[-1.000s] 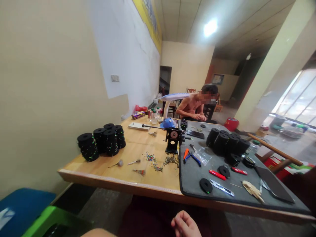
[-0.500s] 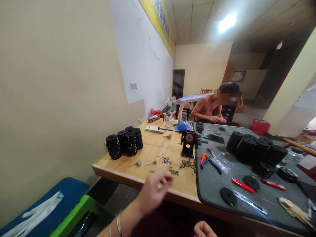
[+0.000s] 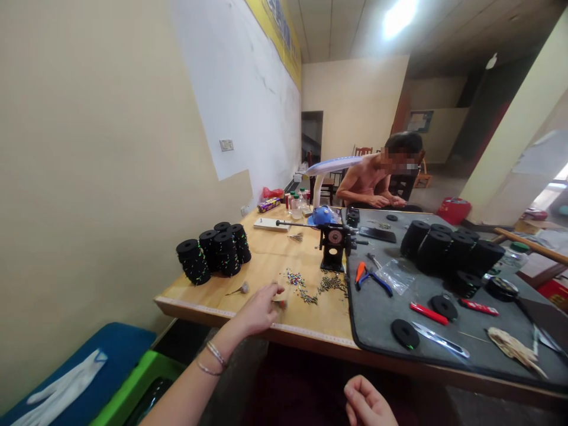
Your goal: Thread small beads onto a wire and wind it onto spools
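Blue cushion (image 3: 75, 361) lies low at the far left, with a white plastic bag (image 3: 62, 384) on it and a green stool (image 3: 146, 376) beside it. On the wooden table (image 3: 302, 319), black spools (image 3: 213, 251) stand in a stack against the wall, at 10 o'clock from the left hand (image 3: 258, 309). A small tufted tool (image 3: 243, 288) lies just beside that hand's fingertips. The left hand, wearing thin bracelets (image 3: 212, 358), hovers over the table's near edge, fingers stretched forward and close together around a small pale item (image 3: 280, 299) (too small and blurred to name); whether they have hold of it, I cannot tell. Coloured beads (image 3: 295, 278) and small metal pieces (image 3: 331, 285) lie scattered at 2 o'clock from it. The right hand (image 3: 366, 402) sits below the table edge at 6 o'clock from the beads, fingers loosely curled, nothing showing in them. Farther right, a winding machine (image 3: 335, 239) stands at the edge of a gray mat (image 3: 381, 343), which carries pliers (image 3: 373, 279) and more black spools (image 3: 444, 251). A co-worker (image 3: 370, 180) sits at 12 o'clock, both hands together at the far table edge.
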`<state>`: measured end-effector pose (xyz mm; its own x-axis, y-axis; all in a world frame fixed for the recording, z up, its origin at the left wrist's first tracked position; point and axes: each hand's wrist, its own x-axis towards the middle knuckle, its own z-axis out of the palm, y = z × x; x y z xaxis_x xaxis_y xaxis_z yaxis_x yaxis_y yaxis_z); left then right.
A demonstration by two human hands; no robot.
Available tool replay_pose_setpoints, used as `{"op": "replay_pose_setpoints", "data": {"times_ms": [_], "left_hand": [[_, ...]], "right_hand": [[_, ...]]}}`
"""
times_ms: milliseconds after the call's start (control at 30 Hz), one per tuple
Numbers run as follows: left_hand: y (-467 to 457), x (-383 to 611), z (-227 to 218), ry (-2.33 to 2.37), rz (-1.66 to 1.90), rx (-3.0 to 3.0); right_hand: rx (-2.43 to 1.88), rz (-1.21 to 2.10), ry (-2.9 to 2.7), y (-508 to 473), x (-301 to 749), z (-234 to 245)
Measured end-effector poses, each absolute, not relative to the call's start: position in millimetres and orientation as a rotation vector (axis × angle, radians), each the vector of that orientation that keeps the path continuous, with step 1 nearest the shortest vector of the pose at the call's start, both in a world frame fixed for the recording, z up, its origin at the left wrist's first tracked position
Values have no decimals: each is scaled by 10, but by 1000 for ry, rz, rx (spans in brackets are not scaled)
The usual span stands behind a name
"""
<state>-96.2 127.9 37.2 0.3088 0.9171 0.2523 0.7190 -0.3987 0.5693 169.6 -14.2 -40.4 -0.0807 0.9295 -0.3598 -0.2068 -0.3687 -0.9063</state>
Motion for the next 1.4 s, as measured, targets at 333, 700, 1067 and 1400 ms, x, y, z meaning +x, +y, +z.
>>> {"op": "replay_pose_setpoints", "data": {"times_ms": [333, 700, 1067, 1400], "left_hand": [[1049, -773, 273, 1429, 903, 1973], [45, -44, -4, 1008, 845, 873], [24, 32, 22, 1072, 875, 1128], [12, 52, -36, 1088, 916, 1247]], "right_hand": [[-1229, 1577, -851, -188, 1615, -171], [-1262, 1511, -947, -99, 1355, 22], [-1327, 1429, -970, -101, 1390, -56], [-1318, 1348, -1071, -93, 1390, -107]]}}
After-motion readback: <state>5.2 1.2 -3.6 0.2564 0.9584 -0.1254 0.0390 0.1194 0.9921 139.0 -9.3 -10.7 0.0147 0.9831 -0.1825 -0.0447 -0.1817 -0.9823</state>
